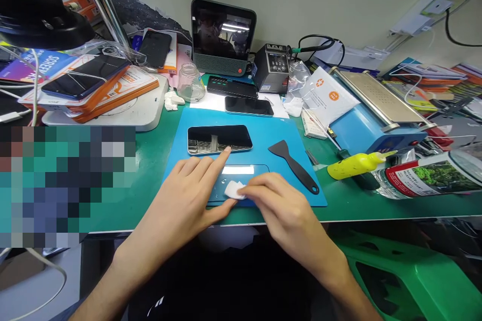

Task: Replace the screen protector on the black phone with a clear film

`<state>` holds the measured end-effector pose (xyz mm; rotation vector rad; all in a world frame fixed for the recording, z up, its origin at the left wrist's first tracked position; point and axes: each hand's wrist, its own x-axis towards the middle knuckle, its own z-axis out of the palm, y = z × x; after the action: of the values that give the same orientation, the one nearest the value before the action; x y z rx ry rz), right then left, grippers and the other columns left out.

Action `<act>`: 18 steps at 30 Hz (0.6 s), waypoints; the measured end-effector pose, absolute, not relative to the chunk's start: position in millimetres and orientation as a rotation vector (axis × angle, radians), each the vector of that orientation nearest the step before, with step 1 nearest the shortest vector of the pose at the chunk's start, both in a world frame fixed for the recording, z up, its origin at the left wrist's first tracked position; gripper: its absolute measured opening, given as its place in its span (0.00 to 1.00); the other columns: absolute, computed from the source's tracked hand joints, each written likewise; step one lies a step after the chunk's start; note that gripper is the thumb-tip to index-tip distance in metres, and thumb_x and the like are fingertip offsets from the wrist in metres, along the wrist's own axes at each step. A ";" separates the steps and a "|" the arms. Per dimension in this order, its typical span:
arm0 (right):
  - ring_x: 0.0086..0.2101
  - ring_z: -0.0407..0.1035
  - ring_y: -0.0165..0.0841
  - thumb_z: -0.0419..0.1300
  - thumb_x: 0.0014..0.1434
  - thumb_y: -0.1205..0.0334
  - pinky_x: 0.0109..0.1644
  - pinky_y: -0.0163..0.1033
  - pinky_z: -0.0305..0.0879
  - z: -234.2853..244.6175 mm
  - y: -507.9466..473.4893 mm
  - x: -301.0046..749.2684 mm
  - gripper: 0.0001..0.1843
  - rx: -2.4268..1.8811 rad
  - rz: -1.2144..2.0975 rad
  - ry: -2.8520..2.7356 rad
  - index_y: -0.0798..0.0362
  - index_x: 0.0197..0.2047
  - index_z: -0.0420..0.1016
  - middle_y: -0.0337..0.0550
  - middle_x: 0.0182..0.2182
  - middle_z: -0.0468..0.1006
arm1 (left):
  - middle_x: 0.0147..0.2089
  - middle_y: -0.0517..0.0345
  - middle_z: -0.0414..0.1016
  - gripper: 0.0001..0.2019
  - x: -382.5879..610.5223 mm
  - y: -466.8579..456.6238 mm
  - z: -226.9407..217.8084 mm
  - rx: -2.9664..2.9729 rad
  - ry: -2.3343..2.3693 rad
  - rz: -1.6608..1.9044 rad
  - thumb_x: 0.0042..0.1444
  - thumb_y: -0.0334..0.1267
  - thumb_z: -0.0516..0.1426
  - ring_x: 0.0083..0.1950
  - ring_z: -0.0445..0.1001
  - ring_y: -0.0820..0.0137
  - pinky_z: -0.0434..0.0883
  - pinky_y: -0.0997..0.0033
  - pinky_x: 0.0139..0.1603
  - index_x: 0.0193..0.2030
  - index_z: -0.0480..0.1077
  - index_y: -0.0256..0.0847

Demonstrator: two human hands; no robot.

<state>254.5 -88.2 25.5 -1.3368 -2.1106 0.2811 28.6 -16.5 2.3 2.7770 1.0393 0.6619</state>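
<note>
A thin glass screen panel (244, 173) lies flat on the blue work mat (278, 133) near the table's front edge. My right hand (280, 205) pinches a small white wipe (234, 190) and presses it onto the panel. My left hand (190, 188) lies flat with fingers spread, holding the panel's left end down, its forefinger reaching toward a dark phone (219, 139) that lies just behind the panel. A black plastic scraper (294, 165) rests on the mat to the right.
A yellow squeeze bottle (354, 164) and a labelled clear bottle (425, 175) lie at the right. Behind are a blue machine (371, 128), a small monitor (223, 35), a soldering station (271, 67), a glass jar (189, 82), more phones and orange boxes (113, 88).
</note>
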 end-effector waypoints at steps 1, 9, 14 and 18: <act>0.49 0.76 0.35 0.59 0.75 0.75 0.56 0.42 0.76 26.1 -83.7 256.6 0.14 -1.351 0.242 -2.039 0.52 0.56 0.80 0.44 0.48 0.80 | 0.61 0.43 0.80 0.41 28.5 -16.4 2.3 2.778 1.039 0.655 0.71 0.50 0.61 0.58 0.78 0.50 0.72 0.49 0.59 0.82 0.49 0.36; 0.50 0.76 0.39 0.57 0.76 0.73 0.56 0.48 0.76 15.6 -51.6 244.9 0.12 -1.346 0.114 -2.137 0.54 0.54 0.81 0.47 0.50 0.83 | 0.64 0.43 0.77 0.45 27.9 -16.1 -1.8 2.732 1.070 0.662 0.69 0.51 0.63 0.60 0.74 0.48 0.71 0.48 0.62 0.83 0.47 0.39; 0.46 0.74 0.40 0.57 0.76 0.72 0.52 0.49 0.76 17.4 -63.2 242.4 0.12 -1.359 0.075 -2.225 0.59 0.56 0.81 0.50 0.47 0.83 | 0.63 0.43 0.77 0.44 28.7 -16.8 -1.5 2.722 1.083 0.648 0.69 0.48 0.63 0.59 0.73 0.48 0.71 0.48 0.62 0.83 0.47 0.38; 0.48 0.74 0.41 0.55 0.76 0.74 0.53 0.49 0.77 24.6 -78.9 243.1 0.15 -1.370 0.129 -2.264 0.59 0.59 0.80 0.50 0.47 0.82 | 0.62 0.45 0.78 0.45 29.1 -16.8 -1.0 2.695 1.111 0.624 0.68 0.48 0.64 0.59 0.74 0.49 0.70 0.47 0.63 0.84 0.47 0.39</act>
<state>243.1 -78.9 24.6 -1.3702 -2.2640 0.1286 29.1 -16.8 -1.0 2.6950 1.1111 0.6237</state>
